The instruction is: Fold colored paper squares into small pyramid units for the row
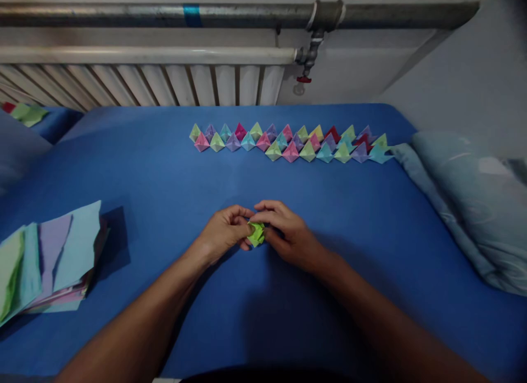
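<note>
- A plain blue flat surface (164, 177) is lying before a white ribbed radiator (197, 84).
- Both forearms are angling inward, fingers curling toward each other.
- The left hand (224, 229) is pinching a small bright-green folded-paper piece (257, 237), thumb on top.
- The right hand (290, 232) is gripping its right side.
- The piece is sitting between the hands, nearer the wearer than the multicoloured pointed folded-paper rows (290, 151).
</note>
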`<state>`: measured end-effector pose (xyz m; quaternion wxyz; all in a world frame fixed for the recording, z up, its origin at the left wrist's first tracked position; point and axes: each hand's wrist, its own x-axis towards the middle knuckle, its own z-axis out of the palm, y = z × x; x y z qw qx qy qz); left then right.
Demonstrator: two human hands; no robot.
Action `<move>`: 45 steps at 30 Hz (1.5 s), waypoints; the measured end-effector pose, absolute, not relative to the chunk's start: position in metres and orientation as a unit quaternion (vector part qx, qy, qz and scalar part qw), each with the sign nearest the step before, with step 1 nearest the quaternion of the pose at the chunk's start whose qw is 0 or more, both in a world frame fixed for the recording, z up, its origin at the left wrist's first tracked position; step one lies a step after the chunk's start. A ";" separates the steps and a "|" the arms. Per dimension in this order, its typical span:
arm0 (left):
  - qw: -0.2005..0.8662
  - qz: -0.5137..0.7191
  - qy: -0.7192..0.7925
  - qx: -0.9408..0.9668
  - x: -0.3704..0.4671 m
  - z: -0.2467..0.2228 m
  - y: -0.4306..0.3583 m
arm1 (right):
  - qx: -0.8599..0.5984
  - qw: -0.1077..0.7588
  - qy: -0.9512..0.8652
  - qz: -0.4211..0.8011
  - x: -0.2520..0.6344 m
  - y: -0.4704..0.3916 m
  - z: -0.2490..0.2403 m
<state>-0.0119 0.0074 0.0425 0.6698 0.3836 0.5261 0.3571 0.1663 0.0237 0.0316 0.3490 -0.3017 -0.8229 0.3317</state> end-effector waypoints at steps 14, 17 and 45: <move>0.693 0.327 0.511 0.390 -0.016 0.039 0.007 | -0.275 0.339 -0.807 0.397 0.170 0.028 0.033; 0.703 0.322 0.501 0.388 -0.016 0.039 0.006 | -0.269 0.340 -0.804 0.407 0.170 0.027 0.033; 0.620 0.349 0.548 0.440 -0.007 0.040 0.003 | -0.462 0.319 -0.698 0.445 0.157 0.020 0.027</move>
